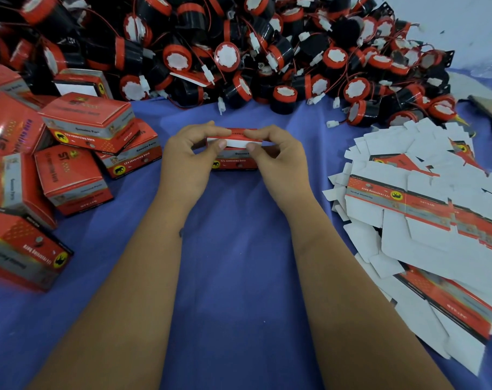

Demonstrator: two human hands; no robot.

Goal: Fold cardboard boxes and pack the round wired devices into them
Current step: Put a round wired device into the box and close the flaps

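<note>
Covering the whole worktop (233, 249) is a blue cloth, and along its far edge a large heap of round wired devices (239, 52) is piled, black-bodied with red rims, white faces, thin red wires and small white plugs. Along the left edge a stack of folded boxes (70, 153) is seen, red and grey with printed labels, some tilted against one another. Along the right edge a loose spread of flat box blanks (424, 220) is laid, mostly white side up, with red printed strips showing here and there. Near the middle of the worktop, just short of the device heap, one cardboard box (233, 157) is held between both hands, its base resting on the cloth and its white-lined top flap being pressed down. The left hand (187, 159) is curled around the box's left end, thumb pinched on the flap. The right hand (278, 161) is curled around the right end, its thumb likewise set on the flap. What lies inside the box cannot be told.
</note>
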